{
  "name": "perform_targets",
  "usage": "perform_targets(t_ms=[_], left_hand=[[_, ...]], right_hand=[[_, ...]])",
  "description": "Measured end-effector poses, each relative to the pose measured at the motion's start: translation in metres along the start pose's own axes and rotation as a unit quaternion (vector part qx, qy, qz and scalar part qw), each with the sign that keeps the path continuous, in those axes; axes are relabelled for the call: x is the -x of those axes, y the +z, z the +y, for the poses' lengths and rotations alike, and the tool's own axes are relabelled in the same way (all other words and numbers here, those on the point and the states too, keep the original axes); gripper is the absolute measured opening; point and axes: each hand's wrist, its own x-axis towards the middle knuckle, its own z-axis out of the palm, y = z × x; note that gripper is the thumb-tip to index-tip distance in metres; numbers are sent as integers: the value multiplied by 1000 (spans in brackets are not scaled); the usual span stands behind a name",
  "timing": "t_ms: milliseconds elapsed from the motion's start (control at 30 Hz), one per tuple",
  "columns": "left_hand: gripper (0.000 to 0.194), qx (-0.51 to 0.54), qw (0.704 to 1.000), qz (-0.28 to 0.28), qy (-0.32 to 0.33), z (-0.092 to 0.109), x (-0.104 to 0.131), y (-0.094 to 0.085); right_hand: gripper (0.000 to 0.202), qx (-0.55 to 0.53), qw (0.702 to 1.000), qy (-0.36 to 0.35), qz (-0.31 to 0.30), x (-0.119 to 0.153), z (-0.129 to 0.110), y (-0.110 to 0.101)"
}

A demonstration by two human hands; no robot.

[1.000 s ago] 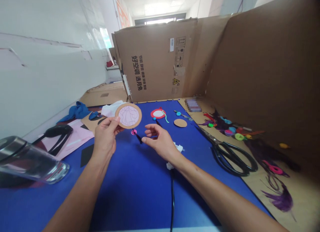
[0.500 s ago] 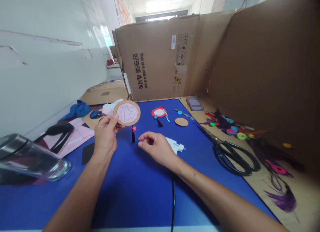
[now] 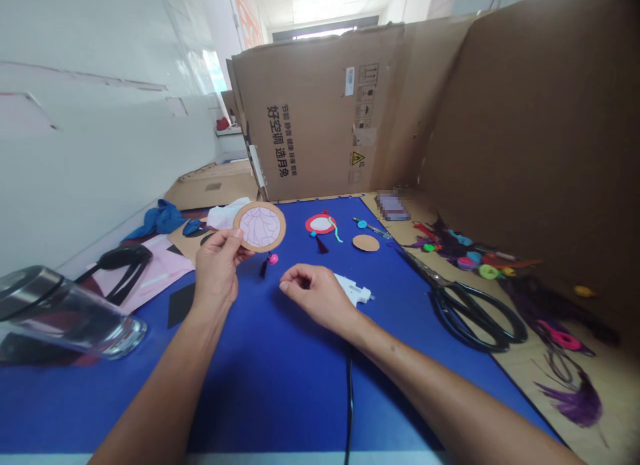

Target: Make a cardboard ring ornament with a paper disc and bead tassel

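Note:
My left hand (image 3: pixel 216 268) pinches the lower left rim of a round cardboard-framed pendant (image 3: pixel 260 226), held up off the table. Its centre is pale lilac with purple lines. From its lower edge hang a pink bead (image 3: pixel 273 259) and a dark tassel (image 3: pixel 263 270). To the right, my right hand (image 3: pixel 316 290) hovers over the blue tabletop, fingers curled and thumb close to the forefinger, with nothing seen in them. Just behind that hand lies a white glue gun (image 3: pixel 356 291), partly hidden, and a black cord (image 3: pixel 349 405) runs toward me below the wrist.
A red-rimmed round piece (image 3: pixel 313 226) with a tassel and a cardboard disc (image 3: pixel 366 243) lie farther back. Large black scissors (image 3: pixel 475 315) rest at the right edge, beside beads and tassels. A glass bottle (image 3: pixel 85 318) stands left; cardboard walls (image 3: pixel 310 118) close off the back.
The hanging bead and tassel have swung, the tassel now slanting left. Both hands keep their poses; the whole view has shifted slightly.

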Motion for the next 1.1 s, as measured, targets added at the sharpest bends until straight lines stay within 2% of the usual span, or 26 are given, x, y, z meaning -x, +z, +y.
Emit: perform_targets(t_ms=[200,333,400,467,600,733,1100], left_hand=[[42,5,1000,-12,-7,0,2,1],[42,2,1000,-28,-5,-3,7,3],[41,-9,999,-42,-13,-5,11,4],[41,-17,999,-48,-18,-7,15,7],[39,-26,996,-84,-24,-9,23,12],[36,-19,994,-103,-28,-9,30,17],[33,-25,990,-136,-39,-11,40,24]], right_hand=[[11,-3,1000,-8,10,-2,5,-3],[18,-62,997,-3,55,-8,8,-11],[27,-111,989,14,92,-12,9,-16],[45,-159,981,8,112,-15,10,-20],[64,-215,971,-11,102,-18,10,-24],[64,-237,968,-20,75,-18,8,-22],[59,-249,964,-1,91,-16,3,-21]])
